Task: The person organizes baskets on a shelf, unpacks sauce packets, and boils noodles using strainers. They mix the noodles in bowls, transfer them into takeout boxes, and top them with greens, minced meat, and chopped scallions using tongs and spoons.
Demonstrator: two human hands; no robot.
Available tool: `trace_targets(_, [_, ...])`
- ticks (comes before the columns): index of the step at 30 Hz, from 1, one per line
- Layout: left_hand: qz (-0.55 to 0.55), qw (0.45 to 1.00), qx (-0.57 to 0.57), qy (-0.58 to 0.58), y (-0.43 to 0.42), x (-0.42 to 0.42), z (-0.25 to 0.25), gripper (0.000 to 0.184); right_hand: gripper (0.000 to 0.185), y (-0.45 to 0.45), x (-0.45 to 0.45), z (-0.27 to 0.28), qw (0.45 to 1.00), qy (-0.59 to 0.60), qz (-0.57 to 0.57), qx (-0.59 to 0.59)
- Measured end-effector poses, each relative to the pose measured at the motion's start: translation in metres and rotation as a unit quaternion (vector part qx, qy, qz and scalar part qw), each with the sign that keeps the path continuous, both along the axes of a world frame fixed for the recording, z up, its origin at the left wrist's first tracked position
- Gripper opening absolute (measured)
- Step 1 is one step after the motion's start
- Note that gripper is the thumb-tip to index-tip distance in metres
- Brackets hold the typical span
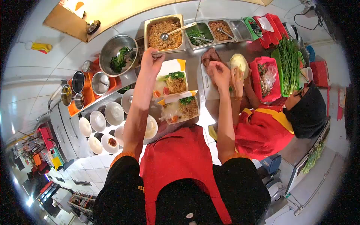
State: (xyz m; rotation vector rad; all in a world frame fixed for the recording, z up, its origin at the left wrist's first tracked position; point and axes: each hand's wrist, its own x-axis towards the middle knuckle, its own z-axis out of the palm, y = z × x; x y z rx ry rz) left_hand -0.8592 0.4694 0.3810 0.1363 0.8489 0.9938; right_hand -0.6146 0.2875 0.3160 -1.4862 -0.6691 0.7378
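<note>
My left hand (152,62) is at the near left corner of a steel pan of minced meat (159,35), its fingers bent together over the rim. Whether it grips the rim or something small, I cannot tell. My right hand (220,73) is held above the cutting board (205,80) with fingers pinched; anything between them is too small to make out. Between my arms stand two open takeaway boxes with noodles, mince and greens: a farther box (175,80) and a nearer box (187,108). A small plastic bag (170,111) lies in the nearer one.
At my right, a co-worker in a red apron (258,129) has a hand at a pale cabbage (239,63), beside dark meat (210,56). A red basket (265,78) and scallions (288,67) lie beyond. Several bowls (113,113) and a steel bowl of greens (118,54) stand left.
</note>
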Motion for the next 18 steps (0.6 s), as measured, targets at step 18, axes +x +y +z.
trace_targets(18, [0.071,0.981,-0.179,0.030,0.074,0.066,-0.130,0.010,0.028,0.132,0.037,-0.066,0.966,0.237,-0.069,-0.070])
